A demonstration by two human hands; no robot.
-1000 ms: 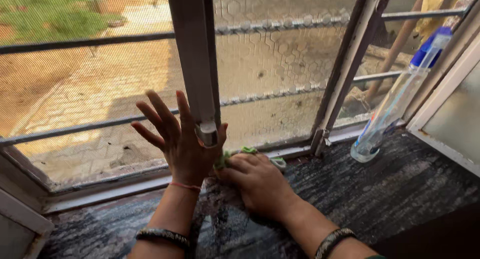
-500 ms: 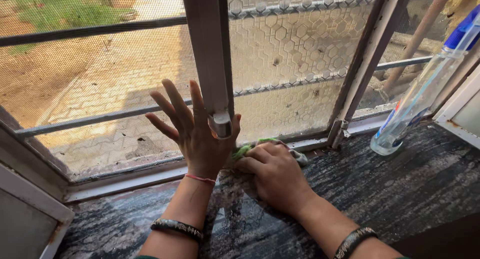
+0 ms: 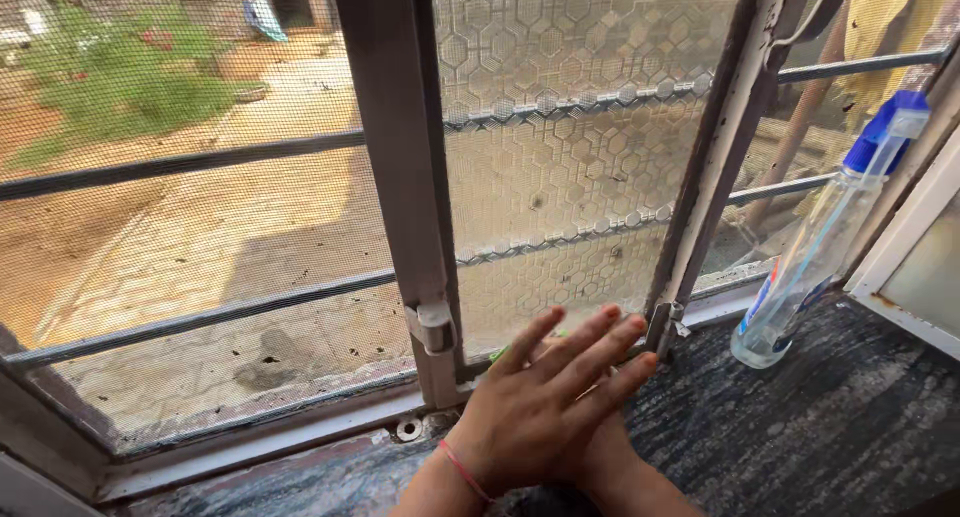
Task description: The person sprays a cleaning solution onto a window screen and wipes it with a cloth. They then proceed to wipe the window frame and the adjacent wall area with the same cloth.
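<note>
My left hand (image 3: pixel 545 407) lies flat with its fingers spread and pointing right, low against the patterned glass pane (image 3: pixel 560 177) of the window. It holds nothing and has a pink thread at the wrist. My right hand (image 3: pixel 612 469) sits underneath it, mostly hidden, pressing a green cloth (image 3: pixel 497 354) onto the window's bottom rail. Only a sliver of the cloth shows beside the left hand's fingers.
A clear spray bottle (image 3: pixel 800 267) with a blue top leans in the right corner on the dark stone sill (image 3: pixel 820 427). A metal frame post (image 3: pixel 400 177) with a latch (image 3: pixel 435 327) stands left of the hands. A mesh screen (image 3: pixel 200 227) with horizontal bars fills the left.
My left hand has come off the frame post and moved right and down, now lying over my right hand. The view has shifted closer to the window.
</note>
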